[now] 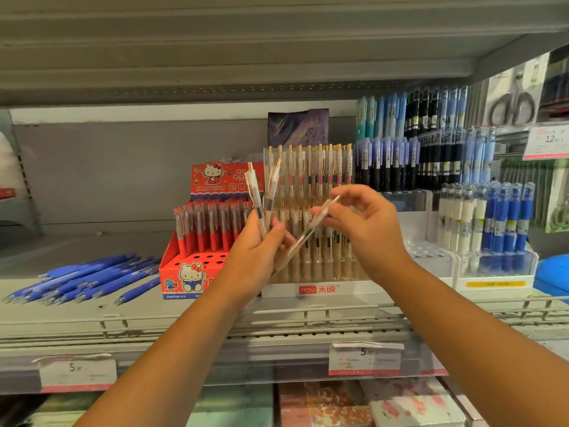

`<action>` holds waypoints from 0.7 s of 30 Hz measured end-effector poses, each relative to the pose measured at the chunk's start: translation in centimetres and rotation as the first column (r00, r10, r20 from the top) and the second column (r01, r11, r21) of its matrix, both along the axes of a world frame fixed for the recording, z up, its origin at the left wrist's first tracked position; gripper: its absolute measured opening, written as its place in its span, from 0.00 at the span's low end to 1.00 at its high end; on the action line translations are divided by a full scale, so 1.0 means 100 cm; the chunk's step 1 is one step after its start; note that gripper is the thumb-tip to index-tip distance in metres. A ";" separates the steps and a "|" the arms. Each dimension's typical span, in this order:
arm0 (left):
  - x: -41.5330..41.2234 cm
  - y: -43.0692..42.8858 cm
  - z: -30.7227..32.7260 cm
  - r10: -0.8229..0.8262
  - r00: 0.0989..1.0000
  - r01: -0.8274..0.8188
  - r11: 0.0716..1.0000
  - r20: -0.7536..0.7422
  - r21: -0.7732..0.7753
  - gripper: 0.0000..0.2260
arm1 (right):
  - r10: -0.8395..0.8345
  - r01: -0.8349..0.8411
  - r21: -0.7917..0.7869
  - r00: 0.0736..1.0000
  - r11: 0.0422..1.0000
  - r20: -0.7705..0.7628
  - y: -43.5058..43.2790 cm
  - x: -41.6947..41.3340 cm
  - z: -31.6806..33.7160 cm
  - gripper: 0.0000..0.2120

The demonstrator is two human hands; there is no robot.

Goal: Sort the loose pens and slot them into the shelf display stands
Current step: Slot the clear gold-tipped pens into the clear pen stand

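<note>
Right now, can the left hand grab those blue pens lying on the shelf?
Probably not yet. The left hand is full of clear pens. The blue pens lie in the open, nothing blocking them.

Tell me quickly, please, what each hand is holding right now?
Left hand: closed on two clear gold-clip pens.
Right hand: pinching one clear pen, remaining fingers spread.

Two bare forearms reach up from the lower corners and converge in front of the clear pen stand (317, 269). The left hand (257, 254), thumb side up, is closed around two clear pens (261, 204) held upright before the stand's left edge. The right hand (366, 229), wrist bent, pinches a third clear pen (311, 229) between thumb and fingertips (320, 212), remaining fingers curled loosely above, before the stand's middle.
</note>
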State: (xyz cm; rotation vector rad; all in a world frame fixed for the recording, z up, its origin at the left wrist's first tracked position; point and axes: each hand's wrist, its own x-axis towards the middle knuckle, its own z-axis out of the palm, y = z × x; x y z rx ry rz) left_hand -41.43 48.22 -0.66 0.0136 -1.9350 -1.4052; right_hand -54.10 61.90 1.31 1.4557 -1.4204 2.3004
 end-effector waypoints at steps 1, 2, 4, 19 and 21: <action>0.000 -0.001 0.000 0.034 0.999 -0.033 0.999 0.008 -0.024 0.07 | 0.024 -0.019 -0.052 0.996 0.998 0.092 0.002 -0.003 0.002 0.08; 0.000 -0.002 0.000 0.056 0.998 -0.055 0.998 0.016 -0.042 0.07 | 0.026 -0.012 -0.091 0.987 0.996 0.159 0.004 -0.006 0.004 0.07; 0.000 -0.003 -0.001 0.065 0.997 -0.063 0.996 0.034 -0.064 0.06 | -0.056 0.081 -0.113 0.976 0.990 0.210 0.005 -0.011 0.005 0.07; 0.005 -0.001 0.001 0.005 0.999 -0.002 0.998 0.038 -0.060 0.11 | -0.593 0.593 -0.069 0.805 0.802 0.022 0.015 -0.034 0.004 0.08; 0.005 0.000 0.001 0.017 0.999 -0.015 0.999 0.050 -0.048 0.11 | -0.617 0.616 -0.040 0.786 0.787 -0.039 0.014 -0.033 0.003 0.09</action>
